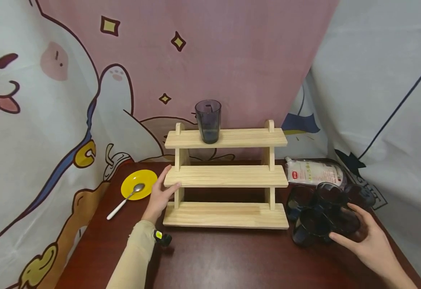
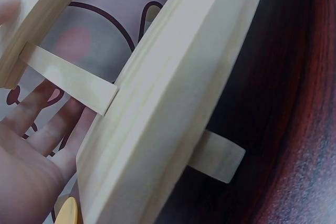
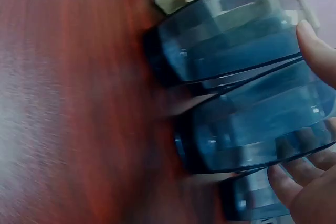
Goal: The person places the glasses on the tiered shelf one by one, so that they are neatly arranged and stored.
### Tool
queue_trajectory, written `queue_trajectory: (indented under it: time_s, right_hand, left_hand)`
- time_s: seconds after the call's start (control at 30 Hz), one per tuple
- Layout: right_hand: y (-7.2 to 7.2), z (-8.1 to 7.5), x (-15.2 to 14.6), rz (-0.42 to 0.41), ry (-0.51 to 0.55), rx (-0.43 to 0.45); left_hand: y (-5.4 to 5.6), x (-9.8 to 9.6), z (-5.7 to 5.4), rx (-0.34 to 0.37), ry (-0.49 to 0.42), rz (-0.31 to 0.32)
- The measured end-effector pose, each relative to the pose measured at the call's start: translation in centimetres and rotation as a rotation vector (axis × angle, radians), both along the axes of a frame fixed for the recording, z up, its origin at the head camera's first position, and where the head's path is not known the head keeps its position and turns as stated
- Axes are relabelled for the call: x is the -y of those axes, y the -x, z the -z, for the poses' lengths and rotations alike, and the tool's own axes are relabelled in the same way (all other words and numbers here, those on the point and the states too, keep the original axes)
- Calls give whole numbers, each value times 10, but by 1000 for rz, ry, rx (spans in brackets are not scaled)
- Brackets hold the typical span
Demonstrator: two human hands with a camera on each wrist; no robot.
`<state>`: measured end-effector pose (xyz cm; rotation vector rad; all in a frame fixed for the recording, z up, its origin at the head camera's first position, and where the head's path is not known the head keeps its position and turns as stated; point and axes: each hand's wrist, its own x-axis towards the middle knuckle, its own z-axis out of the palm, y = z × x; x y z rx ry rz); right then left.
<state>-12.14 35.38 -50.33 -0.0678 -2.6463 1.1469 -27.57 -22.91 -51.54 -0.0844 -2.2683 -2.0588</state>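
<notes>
Left hand (image 1: 158,196): nearly closed on the left end of the middle board, thumb at the front edge; in the left wrist view, extends the other fingers behind, nearly straight.
Wooden rack (image 1: 225,176): stands upright on the dark red table (image 1: 210,259), near the middle, with three stepped boards.
Right hand (image 1: 373,245): opens wide around the front right glass (image 1: 343,220), thumb toward the near side, fingers along the far side; cannot tell from these views whether touching firmly.
Cluster of dark glasses (image 1: 311,226): stands mouth up on the table, just right of the rack, including the front right one.
Single glass (image 1: 209,124): stands upright on the top board, left of centre.
Packaged bag (image 1: 315,171): lies behind the cluster, beside the rack.
Yellow plate (image 1: 129,184): lies left of the rack.
Spoon (image 1: 118,208): rests bowl-first on the plate, white handle past the rim.
Printed cloth (image 1: 254,60): hangs behind, pink and white.
</notes>
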Motion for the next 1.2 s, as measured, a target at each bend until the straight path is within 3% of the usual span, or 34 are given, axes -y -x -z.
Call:
queue_trajectory:
  time_s: [0.17, 0.5, 0.7, 0.9, 1.0, 1.2]
  right_hand:
    - [1, 9, 2, 57, 1, 53]
    - [3, 20, 1, 120, 61, 56]
    - [-4, 25, 1, 118, 74, 39]
    - [-14, 21, 1, 130, 86, 87]
    - [-20, 15, 3, 121, 173, 80]
    - [-26, -11, 6, -14, 509, -106]
  left_hand:
    - [0, -1, 1, 16, -7, 3]
    - [5, -2, 0, 60, 14, -4]
    - [4, -1, 0, 33, 1, -9]
    - [3, -1, 1, 2, -1, -6]
    - [3, -1, 1, -3, 0, -3]
    - [3, -1, 2, -1, -15, -2]
